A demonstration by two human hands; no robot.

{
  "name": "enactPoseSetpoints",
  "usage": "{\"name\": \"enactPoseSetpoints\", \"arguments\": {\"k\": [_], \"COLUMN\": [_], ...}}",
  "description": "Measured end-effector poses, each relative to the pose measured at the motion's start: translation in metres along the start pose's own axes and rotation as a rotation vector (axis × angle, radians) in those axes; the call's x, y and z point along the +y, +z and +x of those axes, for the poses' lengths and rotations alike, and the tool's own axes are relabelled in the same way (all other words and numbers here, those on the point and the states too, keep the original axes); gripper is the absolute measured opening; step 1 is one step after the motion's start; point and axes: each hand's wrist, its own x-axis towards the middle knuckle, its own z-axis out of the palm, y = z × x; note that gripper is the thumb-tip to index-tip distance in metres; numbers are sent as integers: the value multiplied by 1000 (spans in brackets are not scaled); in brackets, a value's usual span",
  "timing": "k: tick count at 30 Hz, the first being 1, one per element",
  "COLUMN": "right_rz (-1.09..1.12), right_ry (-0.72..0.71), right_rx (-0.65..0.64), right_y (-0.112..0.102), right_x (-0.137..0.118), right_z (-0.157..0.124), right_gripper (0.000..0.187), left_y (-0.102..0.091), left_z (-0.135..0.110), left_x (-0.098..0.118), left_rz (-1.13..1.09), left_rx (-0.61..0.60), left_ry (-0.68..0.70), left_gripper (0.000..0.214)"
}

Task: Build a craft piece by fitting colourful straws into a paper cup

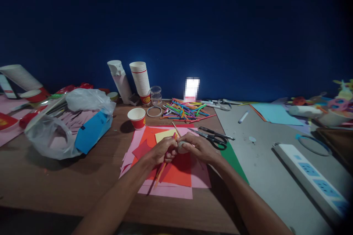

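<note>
At the frame's centre, the left hand (162,149) is gripping a slender orange straw-like stick (158,179) in curled fingers, seemingly to steady it, while the right hand (200,148) is pinching a small, pale, rounded object (183,147), its material unclear. Flat red-orange paper (179,173) is lying beneath, probably for easy reach. A brown wood-grain tabletop (96,191) is filling the lower left, a matte grey surface (256,169) is extending rightward, and a dark-blue wall (176,25) is spanning the top.

single head-worn view, close above the brown table (91,187), facing forward and down, toward a dark blue wall (176,25)
</note>
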Motion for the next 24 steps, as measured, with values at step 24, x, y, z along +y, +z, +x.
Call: {"name": "enactPoseSetpoints", "arguments": {"k": [24], "right_rz": [18], "right_ry": [-3], "right_rx": [0], "right_y": [-1], "right_x": [-2], "right_z": [1], "right_gripper": [21], "left_y": [-2], "left_z": [5], "left_x": [-2], "left_rz": [-20], "left_rx": [-15], "left_ry": [-20], "left_gripper": [8]}}
